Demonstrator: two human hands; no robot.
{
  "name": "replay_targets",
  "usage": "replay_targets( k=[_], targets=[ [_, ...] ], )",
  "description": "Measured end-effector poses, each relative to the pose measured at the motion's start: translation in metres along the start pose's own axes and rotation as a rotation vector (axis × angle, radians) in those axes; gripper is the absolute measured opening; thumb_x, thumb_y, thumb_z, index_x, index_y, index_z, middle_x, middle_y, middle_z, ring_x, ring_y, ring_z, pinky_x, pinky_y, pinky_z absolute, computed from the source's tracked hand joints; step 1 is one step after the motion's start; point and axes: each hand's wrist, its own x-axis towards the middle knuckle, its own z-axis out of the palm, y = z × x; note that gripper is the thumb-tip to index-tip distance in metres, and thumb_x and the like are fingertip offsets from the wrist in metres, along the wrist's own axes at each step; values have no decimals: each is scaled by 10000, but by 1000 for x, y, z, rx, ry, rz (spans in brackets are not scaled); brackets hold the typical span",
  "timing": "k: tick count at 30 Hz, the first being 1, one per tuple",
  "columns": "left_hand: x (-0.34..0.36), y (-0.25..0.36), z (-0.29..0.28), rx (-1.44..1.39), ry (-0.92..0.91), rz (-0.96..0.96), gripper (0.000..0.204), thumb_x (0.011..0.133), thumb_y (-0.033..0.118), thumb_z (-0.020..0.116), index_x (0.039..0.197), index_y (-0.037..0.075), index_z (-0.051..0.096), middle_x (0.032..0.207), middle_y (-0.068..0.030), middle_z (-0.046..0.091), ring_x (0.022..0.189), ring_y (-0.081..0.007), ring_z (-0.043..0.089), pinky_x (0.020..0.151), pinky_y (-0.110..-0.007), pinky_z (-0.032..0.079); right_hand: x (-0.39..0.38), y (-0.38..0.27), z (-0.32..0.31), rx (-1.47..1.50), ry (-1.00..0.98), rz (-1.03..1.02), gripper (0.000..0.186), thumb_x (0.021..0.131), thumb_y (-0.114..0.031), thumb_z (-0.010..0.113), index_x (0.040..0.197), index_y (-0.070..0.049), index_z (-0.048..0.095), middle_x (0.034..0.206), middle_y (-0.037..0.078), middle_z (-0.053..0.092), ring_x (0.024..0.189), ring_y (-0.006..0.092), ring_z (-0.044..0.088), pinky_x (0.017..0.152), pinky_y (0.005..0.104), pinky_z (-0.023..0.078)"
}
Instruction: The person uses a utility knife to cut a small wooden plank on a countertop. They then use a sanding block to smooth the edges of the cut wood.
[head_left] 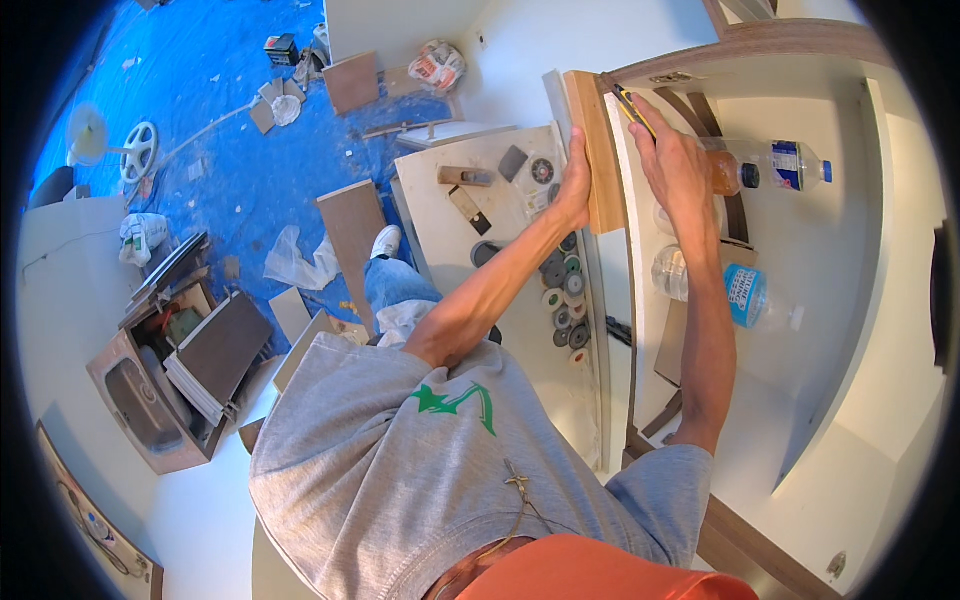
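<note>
"Hands first: how do they stand?"

"Left hand (572, 192) lies along the near-side face of the timber, thumb raised; its other fingers are mostly hidden, so I cannot tell whether it grips or merely steadies. Right hand (678, 165) is curled round a slim tool, forefinger stretched along it."

"And the biggest thing around them?"

"An open cabinet (815, 345), with the right forearm reaching across its front. If that elbow swung outward, I'd expect it to meet whatever is inside."

"What about the worktop (535, 395)?"

"It's cluttered, on the left arm's side. A sleeve or wrist drawn back carelessly could sweep things off."

"Where exactly is the timber?"

"That wooden block (604, 190) stands between the two hands, alongside the cabinet's pale front edge. My worry is slippage: if only the left palm is bracing it, a sideways push might shift it."

"Anything loose in the cabinet?"

"Bottles, yes. One with a blue label (742, 292) lies near the right forearm, an easy one to knock and set rolling."

"Smaller still?"

"Round discs (573, 285), clustered on the worktop below the left hand; a bump could scatter them."

"Smallest?"

"That yellow-and-black tool (638, 113), by the block's far end. It may be a utility knife, though its tip is too small to judge. If bladed, a skid toward the left thumb is the nastiest risk."
</note>
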Motion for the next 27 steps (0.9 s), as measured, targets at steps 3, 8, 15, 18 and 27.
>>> replay_targets(
  k=[3, 8, 15, 18, 27],
  targets=[
    [-1, 0, 1, 15, 4, 17, 819, 1008, 735, 183, 1525, 131, 379, 1387, -126, 578, 1243, -254, 613, 1029, -445, 550, 1, 1, 1, -15, -2, -18, 401, 1034, -322, 542, 1405, -178, 592, 826, 255, 692, 794, 452, 679, 707, 523, 516],
    [-2, 0, 0, 12, -9, -6, 820, 1002, 745, 209, 1520, 137, 392, 1399, -125, 571, 1268, -279, 596, 1056, -476, 524, 3, 1, -1, -34, -42, -5, 398, 1026, -314, 551, 1396, -175, 593, 872, 238, 716, 829, 446, 690, 737, 530, 543],
    [0, -1, -2, 16, 1, 10, 823, 1002, 745, 206, 1521, 134, 389, 1405, -124, 569, 1262, -273, 602, 1046, -468, 534, 1, -2, -4, 0, -62, 43, 411, 1041, -339, 510, 1411, -176, 585, 903, 240, 720, 856, 438, 693, 759, 534, 536],
    [2, -2, -4, -13, -16, 26, 818, 1004, 742, 207, 1521, 134, 388, 1402, -123, 570, 1260, -263, 604, 1046, -464, 535, 0, -1, -4, 35, -63, 50, 417, 1046, -349, 496, 1414, -174, 582, 921, 239, 722, 870, 437, 693, 767, 536, 532],
    [0, -3, -1, -14, -11, 46, 784, 1015, 721, 226, 1500, 131, 401, 1364, -115, 586, 1232, -246, 619, 1031, -445, 549, 4, -2, -6, 17, -114, 66, 412, 1042, -352, 500, 1408, -181, 585, 938, 231, 725, 880, 444, 688, 778, 540, 530]
  ],
)
